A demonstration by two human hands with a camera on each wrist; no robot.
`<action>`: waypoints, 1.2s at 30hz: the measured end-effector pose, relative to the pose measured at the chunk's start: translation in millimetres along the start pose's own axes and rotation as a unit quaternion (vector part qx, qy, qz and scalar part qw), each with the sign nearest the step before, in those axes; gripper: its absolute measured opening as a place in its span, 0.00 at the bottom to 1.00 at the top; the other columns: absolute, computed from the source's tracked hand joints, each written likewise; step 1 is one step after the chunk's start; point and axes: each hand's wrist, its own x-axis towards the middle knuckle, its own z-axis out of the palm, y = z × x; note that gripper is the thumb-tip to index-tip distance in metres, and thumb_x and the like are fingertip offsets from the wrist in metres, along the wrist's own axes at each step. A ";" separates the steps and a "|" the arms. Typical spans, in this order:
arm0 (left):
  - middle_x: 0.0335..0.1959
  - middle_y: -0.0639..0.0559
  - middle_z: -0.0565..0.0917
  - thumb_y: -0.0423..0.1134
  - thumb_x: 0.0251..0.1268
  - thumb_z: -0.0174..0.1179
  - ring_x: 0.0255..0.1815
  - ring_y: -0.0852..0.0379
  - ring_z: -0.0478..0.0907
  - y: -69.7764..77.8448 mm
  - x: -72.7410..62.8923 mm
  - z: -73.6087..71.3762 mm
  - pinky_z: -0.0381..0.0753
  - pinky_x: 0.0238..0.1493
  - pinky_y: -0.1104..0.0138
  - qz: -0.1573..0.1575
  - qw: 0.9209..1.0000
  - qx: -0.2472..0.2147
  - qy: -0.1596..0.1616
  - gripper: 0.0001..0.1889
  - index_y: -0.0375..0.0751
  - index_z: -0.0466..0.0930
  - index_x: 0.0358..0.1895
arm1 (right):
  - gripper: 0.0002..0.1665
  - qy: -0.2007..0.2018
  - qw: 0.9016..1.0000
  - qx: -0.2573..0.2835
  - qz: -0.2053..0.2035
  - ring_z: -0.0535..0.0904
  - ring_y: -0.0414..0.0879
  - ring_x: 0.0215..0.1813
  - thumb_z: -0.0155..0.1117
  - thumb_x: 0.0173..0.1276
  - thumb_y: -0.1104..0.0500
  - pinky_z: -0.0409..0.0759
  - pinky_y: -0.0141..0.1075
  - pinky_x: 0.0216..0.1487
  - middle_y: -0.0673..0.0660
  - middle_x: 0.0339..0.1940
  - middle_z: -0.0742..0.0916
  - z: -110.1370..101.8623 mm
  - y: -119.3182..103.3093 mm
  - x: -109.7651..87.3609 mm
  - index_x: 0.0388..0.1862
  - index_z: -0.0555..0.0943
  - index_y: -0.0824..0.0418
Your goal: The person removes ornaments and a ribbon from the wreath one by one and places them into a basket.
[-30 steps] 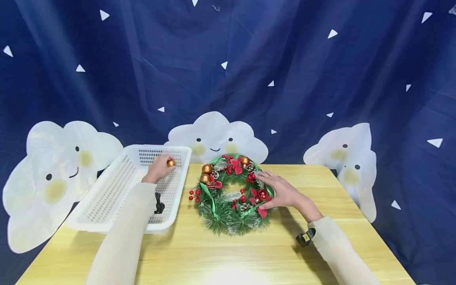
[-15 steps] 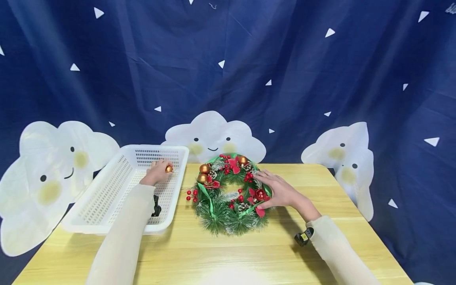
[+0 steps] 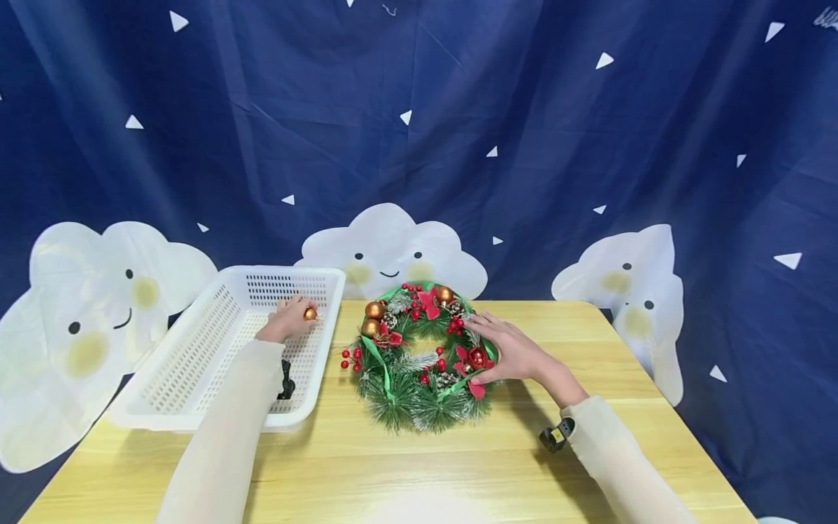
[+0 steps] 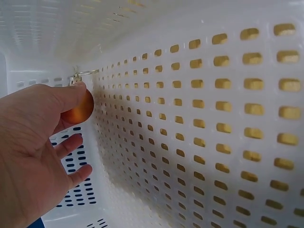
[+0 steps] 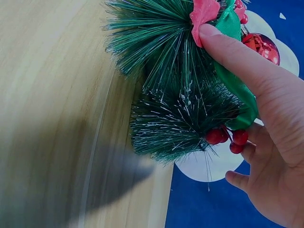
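My left hand is inside the white basket, pinching a shiny copper-gold bauble between thumb and fingers. A thin wire loop shows at the bauble's cap in the left wrist view, near the perforated wall. My right hand grips the right side of a green Christmas wreath. Its thumb lies on a red petal and its fingers reach round the outer edge. Red berries, a green ribbon and a glossy red bauble sit close to that hand.
The long basket stands left of the wreath on the wooden table. More gold baubles, pinecones and frosted sprigs decorate the wreath. A blue curtain with white clouds hangs behind the table.
My left hand has lowered the gold bauble a little further into the basket, near its right wall. The right hand stays at the wreath; the head view has shifted slightly.
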 end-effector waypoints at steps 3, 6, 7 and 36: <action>0.61 0.33 0.70 0.38 0.72 0.56 0.60 0.32 0.61 0.5 -1.2 -0.1 0.64 0.60 0.33 -0.004 1.000 0.000 -0.005 0.17 0.35 0.73 0.59 | 0.67 0.000 1.000 0.002 0.001 0.51 0.66 0.83 0.83 0.45 0.35 0.53 0.71 0.75 0.64 0.82 0.64 0.4 -0.1 0.1 0.80 0.63 0.59; 0.61 0.33 0.70 0.37 0.72 0.55 0.62 0.31 0.60 0.5 -1.6 0.3 0.63 0.61 0.32 -0.006 1.000 -0.002 -0.008 0.17 0.36 0.73 0.60 | 0.67 -0.001 1.000 0.001 0.001 0.51 0.65 0.83 0.83 0.46 0.35 0.54 0.71 0.75 0.64 0.82 0.64 0.5 -0.9 0.3 0.80 0.63 0.58; 0.61 0.33 0.70 0.37 0.72 0.55 0.62 0.31 0.60 0.4 -1.7 0.6 0.63 0.62 0.32 -0.008 1.000 -0.002 -0.009 0.17 0.36 0.73 0.60 | 0.67 -0.001 1.000 0.001 0.001 0.51 0.65 0.83 0.83 0.45 0.35 0.54 0.71 0.75 0.64 0.82 0.64 0.3 -0.9 0.3 0.80 0.63 0.58; 0.63 0.27 0.73 0.36 0.67 0.55 0.60 0.30 0.70 -3.8 5.4 -1.9 0.73 0.57 0.38 0.014 0.998 -0.021 0.052 0.27 0.28 0.69 0.68 | 0.67 0.005 1.000 0.000 -0.002 0.52 0.66 0.83 0.83 0.45 0.35 0.54 0.70 0.75 0.64 0.81 0.64 0.3 -1.3 -1.0 0.80 0.63 0.59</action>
